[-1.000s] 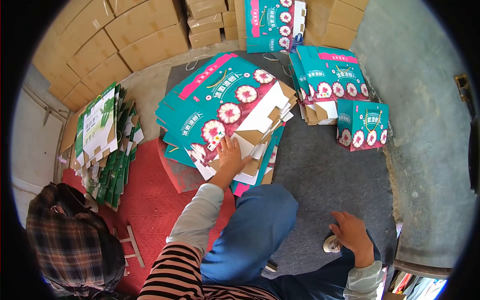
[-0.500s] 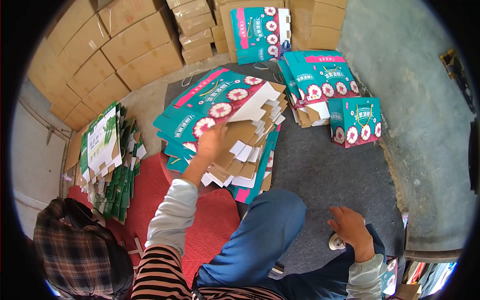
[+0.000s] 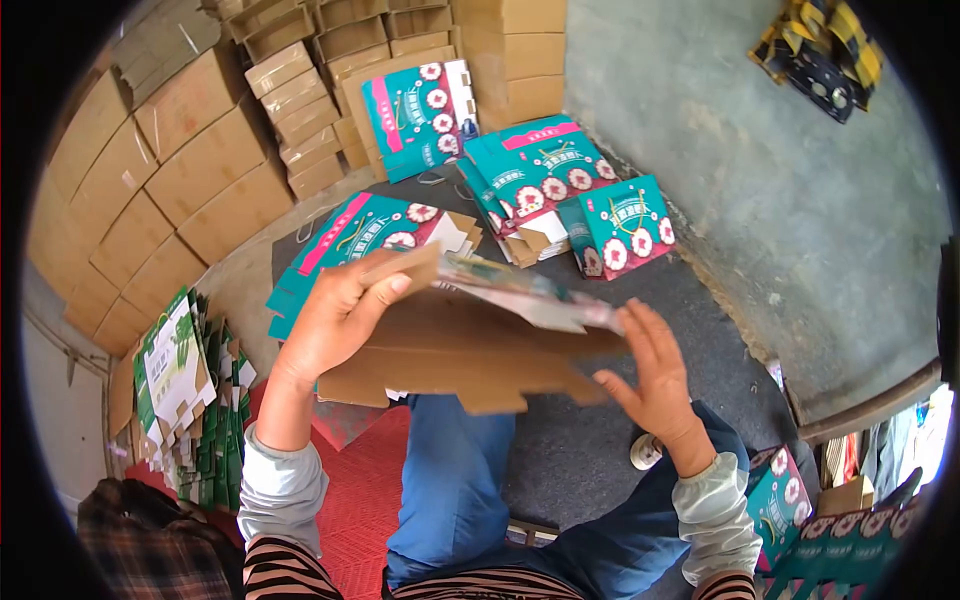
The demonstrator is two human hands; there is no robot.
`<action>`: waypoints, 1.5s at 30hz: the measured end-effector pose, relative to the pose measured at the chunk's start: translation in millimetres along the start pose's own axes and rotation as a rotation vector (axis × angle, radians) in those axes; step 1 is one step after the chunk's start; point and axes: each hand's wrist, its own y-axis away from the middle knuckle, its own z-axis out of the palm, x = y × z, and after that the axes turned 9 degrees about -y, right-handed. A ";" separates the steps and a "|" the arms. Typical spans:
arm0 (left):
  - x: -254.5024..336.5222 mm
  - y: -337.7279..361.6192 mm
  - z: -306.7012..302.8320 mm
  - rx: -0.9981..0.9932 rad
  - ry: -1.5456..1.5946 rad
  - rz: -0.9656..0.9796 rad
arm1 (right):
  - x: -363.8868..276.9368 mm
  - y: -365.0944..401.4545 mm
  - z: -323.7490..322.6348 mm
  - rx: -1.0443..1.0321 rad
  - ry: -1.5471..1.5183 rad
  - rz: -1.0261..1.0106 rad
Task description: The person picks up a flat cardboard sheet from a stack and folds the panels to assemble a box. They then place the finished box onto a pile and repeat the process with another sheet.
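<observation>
Since the earlier frame, a cardboard carton [image 3: 450,335] has come off the pile and up over the knees, and the right hand has risen to its far end. The left hand [image 3: 335,315] grips one end, thumb on top; the right hand [image 3: 655,365] is spread at the other edge, blurred, so whether it holds cannot be told. The board looks light and springy, its creases likely to flex and thin tabs to bend; the firm edges at both ends seem the best hold. Its inside is matt brown, its lower edge notched. Beyond lie glossy teal printed blanks [image 3: 360,235], a boxy upright carton [image 3: 625,225] with a cord handle, then plain taped boxes [image 3: 205,130].
</observation>
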 end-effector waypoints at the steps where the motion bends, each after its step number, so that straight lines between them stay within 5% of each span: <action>1: 12.0 -5.6 -4.8 -0.118 0.029 0.018 | -4.9 5.6 -0.3 -0.081 -0.083 0.026; 3: 24.9 -22.3 -6.6 -0.314 -0.103 0.095 | -16.1 17.4 -10.4 -0.263 -0.169 0.203; 7: 44.3 -58.5 13.4 -0.607 0.054 0.108 | -16.3 35.6 -26.7 -0.586 -0.247 0.244; 9: 56.5 -76.7 24.5 -0.682 0.081 0.146 | -20.5 45.8 -29.3 -0.614 -0.296 0.346; 12: 33.3 -119.1 64.3 -0.528 0.253 0.178 | -12.4 64.8 -21.7 -0.489 -0.474 0.487; 14: 22.4 -135.5 64.3 -0.056 0.791 -0.036 | -4.0 64.1 -23.8 -0.459 -0.608 0.752; 16: 10.0 -130.4 68.7 0.397 0.740 -0.193 | 7.0 70.2 -27.1 -0.417 -0.741 0.932; 17: -3.9 -115.7 78.1 0.320 0.577 -0.257 | 18.0 80.9 -20.6 -0.371 -0.823 0.988; 19: -15.2 -75.8 123.8 0.226 0.481 -0.091 | 36.0 96.2 -11.6 -0.304 -0.937 1.075; 24: 17.0 15.1 202.4 -0.329 0.470 -0.300 | 57.5 104.8 2.7 -0.349 -0.978 1.252; 30: 23.0 -6.3 284.4 -0.336 0.422 -0.128 | 70.4 112.9 6.4 -0.304 -0.773 1.173; 34: 42.6 -11.9 257.9 -0.409 0.303 -0.306 | 71.6 105.7 -10.5 -0.263 -0.650 1.137; 36: 61.4 -4.5 231.5 -0.411 0.123 -0.177 | 75.3 99.8 -17.9 -0.117 -0.627 0.955; 40: 70.3 24.7 230.5 -0.321 -0.196 0.169 | 94.6 74.7 -33.4 -0.060 -0.691 1.224; 45: 64.5 24.5 269.0 -0.417 -0.366 0.097 | 122.2 77.3 9.5 -0.061 -0.702 1.085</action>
